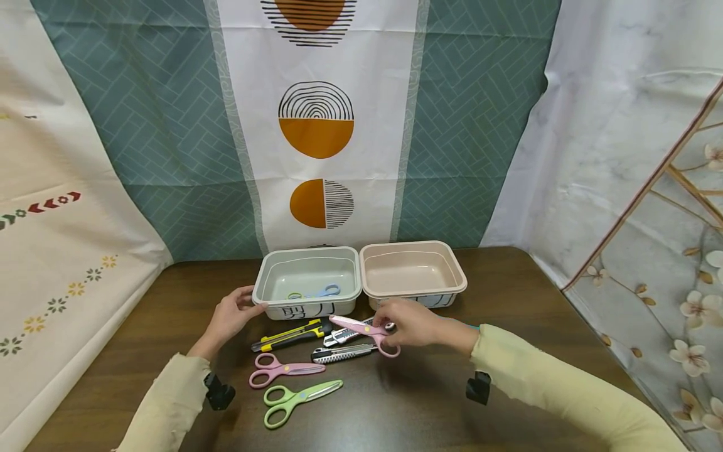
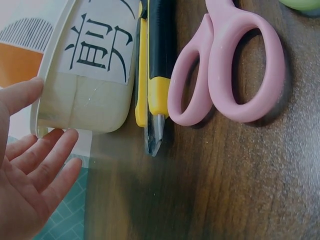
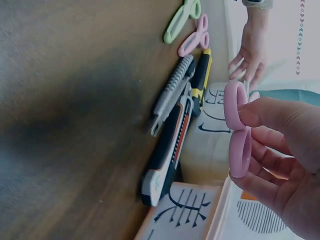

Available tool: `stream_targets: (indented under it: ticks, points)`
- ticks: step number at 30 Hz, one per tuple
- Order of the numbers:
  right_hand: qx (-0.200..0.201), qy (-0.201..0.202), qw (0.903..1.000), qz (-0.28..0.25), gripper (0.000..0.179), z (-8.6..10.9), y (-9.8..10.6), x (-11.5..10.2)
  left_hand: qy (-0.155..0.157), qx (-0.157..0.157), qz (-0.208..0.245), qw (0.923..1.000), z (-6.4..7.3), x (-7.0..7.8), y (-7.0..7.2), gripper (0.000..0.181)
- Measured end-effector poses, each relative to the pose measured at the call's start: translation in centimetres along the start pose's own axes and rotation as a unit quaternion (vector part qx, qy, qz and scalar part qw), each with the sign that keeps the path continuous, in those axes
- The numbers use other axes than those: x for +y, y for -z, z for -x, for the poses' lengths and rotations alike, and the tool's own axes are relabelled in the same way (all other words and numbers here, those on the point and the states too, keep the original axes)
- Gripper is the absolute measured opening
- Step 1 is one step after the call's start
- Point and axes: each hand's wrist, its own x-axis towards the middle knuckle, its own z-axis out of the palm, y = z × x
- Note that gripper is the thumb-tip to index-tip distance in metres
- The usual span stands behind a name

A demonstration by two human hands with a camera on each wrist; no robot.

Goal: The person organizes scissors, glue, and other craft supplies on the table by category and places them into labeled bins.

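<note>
My right hand [image 1: 411, 323] grips a pair of pink scissors [image 1: 350, 322] by the handle loops [image 3: 240, 152], blades pointing left, over the utility knives. Fingers and thumb of my left hand [image 1: 233, 317] rest lightly spread at the left corner of the grey-green bin [image 1: 313, 309]; the left wrist view shows them at its rim [image 2: 44, 105]. Inside that bin lie small scissors with blue handles [image 1: 330, 290] and a green loop [image 1: 294, 295]. On the table are a second pair of pink scissors [image 1: 282, 369] and green scissors [image 1: 299, 398].
A beige-pink bin [image 1: 415, 294] stands against the grey-green one, both labelled in front. Before them lie a yellow-black utility knife [image 1: 290, 336], a silver one [image 1: 344, 353] and a white-black one [image 3: 167, 160]. Patterned cloth [image 1: 316, 207] hangs behind the table [image 1: 429, 402].
</note>
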Motion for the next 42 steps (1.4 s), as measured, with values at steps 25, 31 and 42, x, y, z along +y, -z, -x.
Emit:
stream_targets:
  ticks: [25, 31, 42]
  points:
    - [0.041, 0.046, 0.9976, 0.030, 0.016, -5.4, 1.7, 2.5, 0.001, 0.002, -0.007, 1.0000, -0.1, -0.3, 0.0, 0.062]
    - [0.044, 0.047, 0.9973, 0.034, 0.015, -6.9, 1.7, 3.0, 0.002, 0.002, -0.004, 1.0000, -0.1, -0.4, 0.0, 0.062]
    - [0.030, 0.028, 0.9987, 0.031, 0.018, -8.7, 1.9, 3.3, -0.002, 0.007, -0.008, 0.9999, -0.2, -0.4, 0.0, 0.060]
